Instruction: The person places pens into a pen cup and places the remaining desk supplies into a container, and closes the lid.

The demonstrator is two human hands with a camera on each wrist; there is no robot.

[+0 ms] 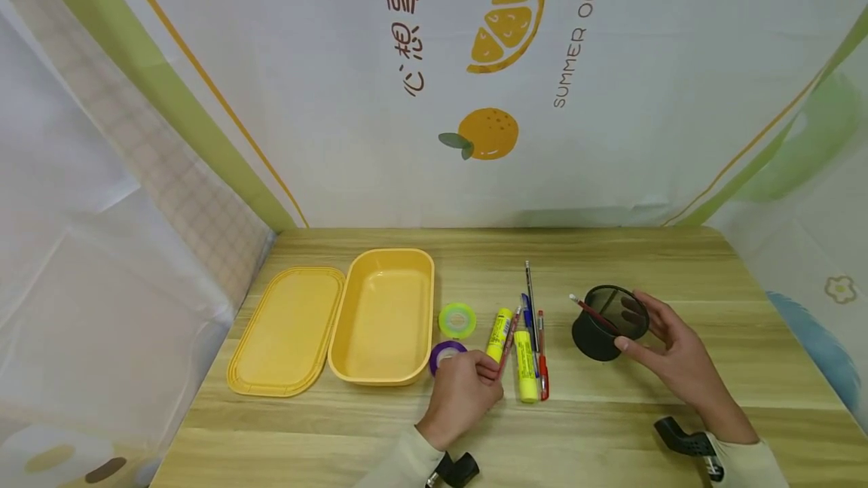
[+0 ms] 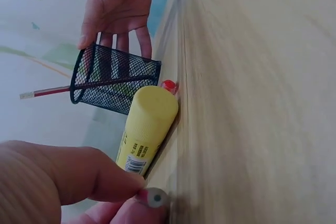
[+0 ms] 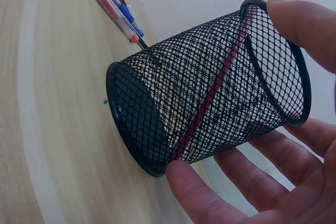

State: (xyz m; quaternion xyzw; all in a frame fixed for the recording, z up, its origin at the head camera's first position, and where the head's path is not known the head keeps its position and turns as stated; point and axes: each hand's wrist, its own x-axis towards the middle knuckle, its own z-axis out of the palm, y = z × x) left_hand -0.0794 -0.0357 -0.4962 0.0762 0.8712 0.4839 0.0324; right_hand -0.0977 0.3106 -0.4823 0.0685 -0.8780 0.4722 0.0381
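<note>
My left hand (image 1: 464, 391) pinches the end of a red pencil (image 1: 510, 341) between thumb and fingers; its end (image 2: 155, 198) shows in the left wrist view. Beside that pencil lie two yellow glue sticks, one partly behind the fingers (image 1: 499, 333) and another glue stick (image 1: 525, 367) just right of it. My right hand (image 1: 685, 360) holds a black mesh pen holder (image 3: 189, 93), thumb at the rim and fingers around the side. Inside the holder leans another red pencil (image 3: 210, 93), its end sticking out above the rim.
Right of the glue sticks lie a red pen (image 1: 544, 367), a blue pen (image 1: 527, 313) and a dark pencil (image 1: 530, 285). A green tape roll (image 1: 457, 320) and a purple one (image 1: 441, 356) sit beside the yellow box (image 1: 348, 345). Its yellow lid (image 1: 288, 333) lies farther left.
</note>
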